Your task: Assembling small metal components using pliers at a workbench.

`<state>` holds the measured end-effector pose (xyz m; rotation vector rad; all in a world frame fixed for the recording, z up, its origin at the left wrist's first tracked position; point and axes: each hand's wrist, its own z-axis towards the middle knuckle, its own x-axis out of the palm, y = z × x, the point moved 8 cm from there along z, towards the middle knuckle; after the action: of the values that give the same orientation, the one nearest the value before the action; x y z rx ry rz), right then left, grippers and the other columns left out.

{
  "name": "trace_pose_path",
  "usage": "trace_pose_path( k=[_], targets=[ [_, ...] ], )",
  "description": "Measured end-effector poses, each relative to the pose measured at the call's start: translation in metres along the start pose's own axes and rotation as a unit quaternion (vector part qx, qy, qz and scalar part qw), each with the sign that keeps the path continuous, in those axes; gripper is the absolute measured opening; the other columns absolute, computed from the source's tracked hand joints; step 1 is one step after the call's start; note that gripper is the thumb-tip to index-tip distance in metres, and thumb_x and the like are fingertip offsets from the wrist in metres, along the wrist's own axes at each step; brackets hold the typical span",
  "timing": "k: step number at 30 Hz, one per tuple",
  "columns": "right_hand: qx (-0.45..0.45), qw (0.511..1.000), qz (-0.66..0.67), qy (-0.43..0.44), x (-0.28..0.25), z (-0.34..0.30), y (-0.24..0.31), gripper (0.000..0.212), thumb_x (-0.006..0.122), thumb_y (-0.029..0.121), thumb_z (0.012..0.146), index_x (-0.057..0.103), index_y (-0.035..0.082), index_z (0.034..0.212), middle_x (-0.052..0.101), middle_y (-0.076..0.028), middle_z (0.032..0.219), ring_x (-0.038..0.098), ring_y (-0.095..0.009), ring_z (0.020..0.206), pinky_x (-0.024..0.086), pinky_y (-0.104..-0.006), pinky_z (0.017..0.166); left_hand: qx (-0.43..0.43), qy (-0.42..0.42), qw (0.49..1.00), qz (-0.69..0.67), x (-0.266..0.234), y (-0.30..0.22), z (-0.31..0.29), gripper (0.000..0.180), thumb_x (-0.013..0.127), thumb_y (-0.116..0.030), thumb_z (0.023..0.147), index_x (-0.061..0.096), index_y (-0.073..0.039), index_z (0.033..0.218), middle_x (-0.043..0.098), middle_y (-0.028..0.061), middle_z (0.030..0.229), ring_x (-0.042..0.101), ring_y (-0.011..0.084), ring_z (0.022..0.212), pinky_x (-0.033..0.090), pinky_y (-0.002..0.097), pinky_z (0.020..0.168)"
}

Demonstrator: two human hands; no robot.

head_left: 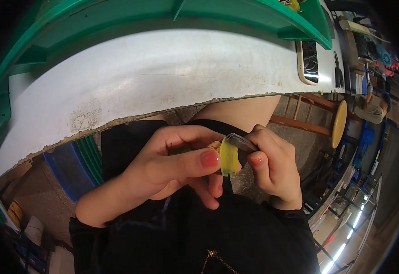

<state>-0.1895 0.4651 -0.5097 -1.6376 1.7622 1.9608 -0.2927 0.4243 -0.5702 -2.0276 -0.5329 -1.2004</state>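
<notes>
Above my lap, just below the table's near edge, my left hand (172, 157) is closed on a small wire-wound coil. Copper-coloured windings (214, 145) show beside the thumb, and a translucent yellow-green band (229, 157) covers the coil's right side. Thumb and fingers hide much of the rest. In my right hand (274, 166), gripped between thumb and curled fingers, is a flat dark-grey metal tool (242, 143). Its tip meets the upper edge of the yellow band. The tool's exact kind is hidden by the fingers.
A white worktop (163, 68) with a chipped front edge spans the view. Green shelving (208, 18) stands along its far side. A phone (308, 64) lies at the right end. Below are a wooden stool (339, 123) at right and a blue panel (69, 169) at left.
</notes>
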Motion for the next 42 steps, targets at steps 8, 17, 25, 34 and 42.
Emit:
trace_pose_path(
  k=[8,17,25,34,42],
  targets=[
    [-0.008,0.999,-0.046,-0.008,0.0,-0.001,-0.002,0.012,0.058,0.011,0.084,0.052,0.002,0.084,0.051,-0.011,0.072,0.048,-0.026,0.059,0.042,-0.0311,0.057,0.036,-0.033,0.998,-0.041,-0.002,-0.002,-0.001,0.042,0.07,-0.011,0.076,0.049,0.007,0.109,0.061,0.0191,0.095,0.063,0.0223,0.066,0.056,0.027,0.05],
    [0.008,0.999,-0.04,-0.012,0.002,-0.001,-0.008,0.012,0.059,0.011,0.083,0.052,0.002,0.083,0.05,-0.01,0.071,0.049,-0.026,0.059,0.042,-0.0316,0.057,0.248,-0.065,0.953,0.159,-0.009,-0.017,-0.009,0.051,0.077,0.009,0.063,0.053,0.001,0.108,0.061,0.0138,0.102,0.064,0.0194,0.084,0.053,0.0212,0.071],
    [-0.031,0.996,-0.071,-0.041,0.002,0.002,-0.004,0.015,0.06,0.014,0.084,0.052,0.001,0.083,0.05,-0.01,0.071,0.048,-0.025,0.059,0.042,-0.0316,0.055,0.318,-0.029,0.914,0.252,-0.005,-0.024,-0.014,0.057,0.07,0.017,0.062,0.051,-0.001,0.112,0.055,0.0164,0.109,0.063,0.0304,0.093,0.057,0.0311,0.072],
    [-0.059,0.968,-0.201,-0.137,0.008,-0.013,0.0,0.022,0.057,0.021,0.087,0.053,0.0,0.085,0.047,-0.01,0.071,0.044,-0.024,0.058,0.04,-0.0305,0.054,0.362,-0.089,0.885,0.28,-0.002,-0.028,-0.018,0.046,0.075,0.011,0.061,0.06,0.001,0.103,0.061,0.0138,0.102,0.062,0.0216,0.087,0.053,0.0264,0.073],
    [-0.034,0.978,-0.092,-0.185,0.032,-0.021,-0.005,0.027,0.05,0.025,0.091,0.053,-0.002,0.087,0.048,-0.011,0.073,0.043,-0.024,0.061,0.04,-0.0317,0.057,0.356,-0.052,0.903,0.236,-0.023,-0.022,-0.031,0.053,0.076,0.013,0.057,0.058,-0.001,0.106,0.06,0.0166,0.107,0.063,0.0247,0.09,0.053,0.0297,0.078]
  ],
)
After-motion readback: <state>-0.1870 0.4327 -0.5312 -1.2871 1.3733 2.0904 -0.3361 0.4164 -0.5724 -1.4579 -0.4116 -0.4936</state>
